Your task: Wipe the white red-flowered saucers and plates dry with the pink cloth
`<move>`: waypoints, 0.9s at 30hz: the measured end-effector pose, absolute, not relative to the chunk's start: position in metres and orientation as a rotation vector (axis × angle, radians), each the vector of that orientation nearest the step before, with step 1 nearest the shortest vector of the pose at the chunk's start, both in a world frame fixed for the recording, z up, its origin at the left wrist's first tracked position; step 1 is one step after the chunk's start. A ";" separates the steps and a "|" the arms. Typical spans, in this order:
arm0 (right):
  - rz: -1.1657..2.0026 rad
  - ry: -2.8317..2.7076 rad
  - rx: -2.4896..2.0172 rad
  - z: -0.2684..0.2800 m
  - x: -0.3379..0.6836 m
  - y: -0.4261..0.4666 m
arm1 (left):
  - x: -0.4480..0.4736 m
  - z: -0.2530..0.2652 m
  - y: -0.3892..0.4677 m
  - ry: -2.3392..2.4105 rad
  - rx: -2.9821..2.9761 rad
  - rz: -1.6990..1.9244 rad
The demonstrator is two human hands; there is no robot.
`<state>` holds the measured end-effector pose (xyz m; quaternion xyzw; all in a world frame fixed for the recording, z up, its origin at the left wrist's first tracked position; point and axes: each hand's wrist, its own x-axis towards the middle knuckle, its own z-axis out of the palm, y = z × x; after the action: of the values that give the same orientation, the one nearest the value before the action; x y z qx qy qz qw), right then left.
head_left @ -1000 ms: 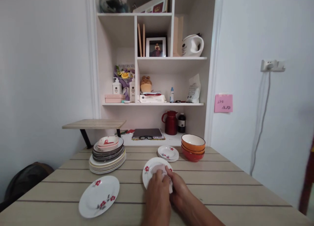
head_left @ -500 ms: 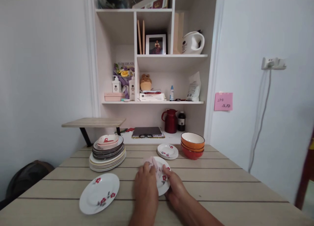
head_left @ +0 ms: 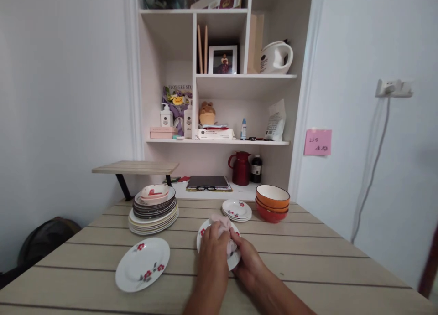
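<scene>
Over the front middle of the table, a small white plate (head_left: 234, 260) with red flowers is held by its right edge in my right hand (head_left: 249, 259), thumb on the rim. My left hand (head_left: 215, 251) has its fingers closed on a pale pink cloth (head_left: 222, 223) and presses it on the plate's face. Part of the plate is hidden by the cloth and fingers. To the left lies a larger flowered plate (head_left: 143, 265), flat on the table. Behind my hands sits a short stack of small flowered plates (head_left: 237, 210).
At the back left a tall stack of plates (head_left: 153, 219) carries pink dishes (head_left: 154, 193) on top. Orange and red bowls (head_left: 273, 203) are nested at the back right. Behind the table (head_left: 308, 265) stand a red jug (head_left: 241, 169), a dark bottle (head_left: 256, 169) and a small raised shelf (head_left: 137, 167).
The cloth and my left hand have moved right across the plate, uncovering flowers on its left side. The plate has turned in my hands. The whole view has shifted slightly.
</scene>
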<state>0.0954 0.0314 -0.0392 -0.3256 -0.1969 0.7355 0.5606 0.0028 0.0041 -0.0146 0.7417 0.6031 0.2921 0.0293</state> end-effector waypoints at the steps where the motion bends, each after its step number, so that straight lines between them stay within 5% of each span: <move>1: 1.723 -0.466 -0.765 -0.040 0.095 0.032 | 0.001 -0.013 0.005 1.880 2.281 0.891; 17: 1.783 -0.424 -0.753 -0.043 0.108 0.039 | 0.013 -0.023 -0.006 1.655 2.395 0.851; 27: 1.570 -0.414 -0.801 -0.046 0.099 0.043 | -0.007 -0.009 0.000 2.098 2.210 0.647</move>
<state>0.0988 0.0428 -0.0464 -0.3481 -0.1800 0.6820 0.6175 -0.0068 0.0004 -0.0092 0.7094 0.6734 0.2077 0.0131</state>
